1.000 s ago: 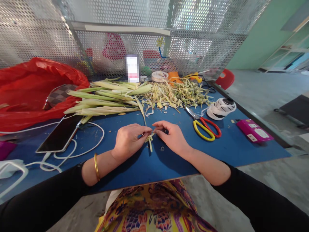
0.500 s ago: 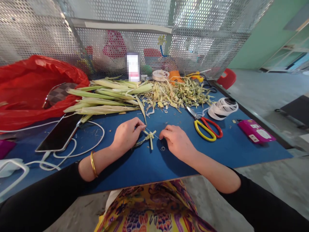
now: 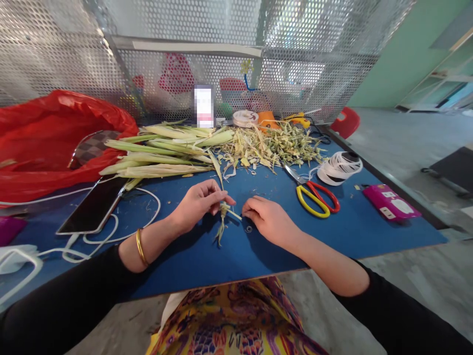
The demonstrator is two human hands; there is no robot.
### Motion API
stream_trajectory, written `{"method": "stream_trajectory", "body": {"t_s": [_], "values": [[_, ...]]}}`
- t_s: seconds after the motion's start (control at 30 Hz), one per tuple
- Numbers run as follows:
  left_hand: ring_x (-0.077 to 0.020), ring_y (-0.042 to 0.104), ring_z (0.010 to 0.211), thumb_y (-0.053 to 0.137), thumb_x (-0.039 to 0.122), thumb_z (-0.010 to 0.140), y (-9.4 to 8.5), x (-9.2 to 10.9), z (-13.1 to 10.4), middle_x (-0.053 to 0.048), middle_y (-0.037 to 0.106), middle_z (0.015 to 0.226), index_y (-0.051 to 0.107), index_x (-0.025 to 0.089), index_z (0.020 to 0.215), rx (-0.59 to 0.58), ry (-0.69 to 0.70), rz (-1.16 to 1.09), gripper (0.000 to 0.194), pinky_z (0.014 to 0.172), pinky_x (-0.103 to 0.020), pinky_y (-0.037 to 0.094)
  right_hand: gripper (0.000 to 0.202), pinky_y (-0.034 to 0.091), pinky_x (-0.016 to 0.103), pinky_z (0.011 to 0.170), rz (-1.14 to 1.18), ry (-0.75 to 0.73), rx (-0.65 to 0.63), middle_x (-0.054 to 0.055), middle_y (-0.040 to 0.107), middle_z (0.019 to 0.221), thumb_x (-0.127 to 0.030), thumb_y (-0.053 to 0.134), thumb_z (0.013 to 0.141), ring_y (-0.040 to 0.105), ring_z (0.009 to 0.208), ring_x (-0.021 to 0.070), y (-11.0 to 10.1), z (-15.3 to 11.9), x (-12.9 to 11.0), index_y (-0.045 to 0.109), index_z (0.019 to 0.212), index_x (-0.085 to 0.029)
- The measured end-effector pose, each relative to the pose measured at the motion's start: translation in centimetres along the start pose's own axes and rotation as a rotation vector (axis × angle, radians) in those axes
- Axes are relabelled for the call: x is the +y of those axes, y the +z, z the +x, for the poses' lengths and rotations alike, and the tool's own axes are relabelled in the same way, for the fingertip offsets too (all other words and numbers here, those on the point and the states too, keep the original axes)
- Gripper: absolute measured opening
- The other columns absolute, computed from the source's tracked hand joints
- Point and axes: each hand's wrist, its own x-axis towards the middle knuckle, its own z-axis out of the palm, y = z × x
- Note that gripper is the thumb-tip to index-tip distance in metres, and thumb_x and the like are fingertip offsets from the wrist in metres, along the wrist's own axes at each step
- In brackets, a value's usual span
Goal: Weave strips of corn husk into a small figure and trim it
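My left hand (image 3: 197, 204) pinches a small tied piece of corn husk (image 3: 223, 211) between thumb and fingers. One pale strip of it points right, and its frayed end hangs down toward me. Close by on the right, my right hand (image 3: 271, 219) has thumb and fingertips pressed together at the tip of that strip. What those fingertips grip is too small to make out. Just below them a small ring-shaped bit (image 3: 249, 229) lies on the blue table (image 3: 207, 266).
Long corn husks (image 3: 166, 148) and shredded scraps (image 3: 258, 145) lie along the back. To the right are red-and-yellow scissors (image 3: 314, 199), a spool of white thread (image 3: 338, 167) and a magenta packet (image 3: 391, 203). A phone (image 3: 92, 207), white cable and red bag (image 3: 33, 162) occupy the left.
The husk piece has turned in my left hand, so its frayed end now hangs downward. The thin thread stretched between my hands is no longer visible.
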Motion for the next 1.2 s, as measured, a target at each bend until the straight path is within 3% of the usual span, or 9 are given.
{"method": "stream_trajectory", "body": {"t_s": [0.07,0.17,0.33,0.47,0.63,0.77,0.87,1.0,1.2], "values": [[-0.0062,0.043,0.045,0.060,0.037,0.080,0.2,0.2,-0.1,0.001,0.064,0.065,0.043,0.019,0.068,-0.031,-0.048,-0.042,0.028,0.046,-0.021,0.030,0.016,0.039,0.026,0.068,0.085,0.013,0.034,0.000,0.056,0.075,-0.009,0.051,0.084,0.053,0.072,0.0134,-0.1,0.2,-0.1,0.056,0.072,-0.019],[-0.0064,0.044,0.046,0.061,0.039,0.078,0.4,0.4,-0.2,0.003,0.058,0.058,0.044,0.019,0.068,-0.031,-0.083,-0.056,0.029,0.046,-0.020,0.030,0.016,0.041,0.026,0.067,0.268,0.056,0.071,-0.002,0.055,0.070,-0.014,0.050,0.085,0.054,0.066,0.0121,-0.2,0.4,-0.3,0.054,0.071,-0.019],[-0.0066,0.043,0.047,0.059,0.039,0.080,0.5,0.3,-0.3,0.004,0.054,0.054,0.043,0.019,0.068,-0.033,-0.094,-0.060,0.028,0.046,-0.020,0.029,0.013,0.042,0.026,0.060,0.422,0.206,0.086,-0.001,0.060,0.067,-0.021,0.047,0.088,0.055,0.057,0.0120,0.1,0.9,-0.4,0.059,0.089,-0.018],[-0.0070,0.043,0.048,0.059,0.038,0.080,0.5,0.3,-0.3,0.005,0.053,0.054,0.043,0.019,0.068,-0.050,-0.073,-0.075,0.028,0.047,-0.020,0.030,0.020,0.043,0.027,0.066,0.240,0.139,0.040,0.004,0.059,0.096,-0.016,0.062,0.078,0.056,0.066,0.0109,0.5,2.0,-0.3,0.064,0.098,-0.019],[-0.0073,0.043,0.048,0.059,0.038,0.080,0.4,0.4,-0.4,0.005,0.052,0.054,0.044,0.019,0.067,-0.038,-0.059,-0.077,0.027,0.048,-0.021,0.033,0.008,0.039,0.027,0.066,0.108,0.030,-0.009,0.001,0.057,0.080,-0.014,0.063,0.078,0.052,0.068,0.0117,0.8,3.2,-0.5,0.063,0.071,-0.017],[-0.0073,0.042,0.048,0.059,0.035,0.080,0.3,0.2,-0.2,0.005,0.051,0.054,0.043,0.019,0.067,-0.001,-0.057,-0.093,0.027,0.050,-0.022,0.034,0.014,0.039,0.026,0.061,0.323,0.072,0.043,-0.002,0.055,0.069,-0.019,0.057,0.082,0.050,0.061,0.0111,0.5,2.7,-0.8,0.056,0.068,-0.018],[-0.0072,0.041,0.048,0.059,0.036,0.081,0.2,-0.1,0.0,0.005,0.051,0.053,0.043,0.019,0.067,0.005,-0.061,-0.099,0.027,0.049,-0.021,0.032,0.015,0.041,0.026,0.060,0.579,0.074,0.075,0.000,0.059,0.077,-0.023,0.055,0.082,0.051,0.058,0.0094,0.2,2.3,-1.2,0.054,0.068,-0.018],[-0.0068,0.040,0.048,0.057,0.036,0.082,0.2,-0.4,0.0,0.005,0.049,0.053,0.044,0.018,0.068,-0.009,-0.045,-0.079,0.026,0.048,-0.021,0.031,0.019,0.042,0.026,0.059,0.812,0.022,-0.041,0.001,0.062,0.079,-0.032,0.051,0.087,0.056,0.058,0.0100,0.4,2.4,-1.5,0.051,0.073,-0.019],[-0.0064,0.035,0.048,0.059,0.034,0.079,0.3,-0.5,-0.1,0.007,0.045,0.052,0.046,0.018,0.065,-0.005,0.027,0.066,0.025,0.047,-0.020,0.027,0.022,0.040,0.024,0.055,0.694,0.053,-0.068,-0.005,0.050,0.059,-0.030,0.048,0.089,0.047,0.051,0.0089,1.1,2.8,-1.3,0.047,0.069,-0.020]]}}
